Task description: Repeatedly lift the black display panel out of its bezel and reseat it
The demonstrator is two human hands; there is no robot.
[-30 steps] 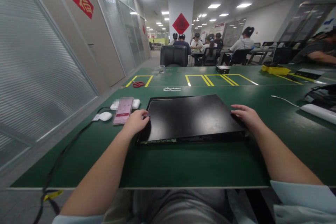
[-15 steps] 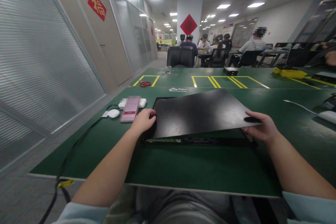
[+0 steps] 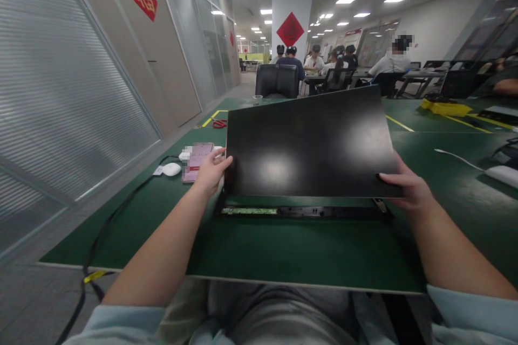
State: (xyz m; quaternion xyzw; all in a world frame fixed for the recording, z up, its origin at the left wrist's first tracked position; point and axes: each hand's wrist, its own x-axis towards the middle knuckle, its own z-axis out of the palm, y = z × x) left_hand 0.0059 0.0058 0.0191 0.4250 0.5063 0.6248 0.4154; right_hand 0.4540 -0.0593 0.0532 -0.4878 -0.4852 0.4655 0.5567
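A large, thin black panel with a glossy sheen is held up at a tilt above the table, its far edge raised. My left hand grips its left edge, thumb on the near face. At the lower right corner my right hand pinches the panel, thumb in front and fingers behind. Under it lies a black frame, with a green circuit board strip showing along its near side. The rest of the frame is hidden behind the panel.
On the green table, a phone and a white puck-like device with a black cable are left of the frame. Red scissors lie farther back. A white cable is at right. People sit at tables beyond.
Both hands have lifted the black panel higher and tilted it more upright, its far edge rising. More of the frame's near strip shows beneath it.
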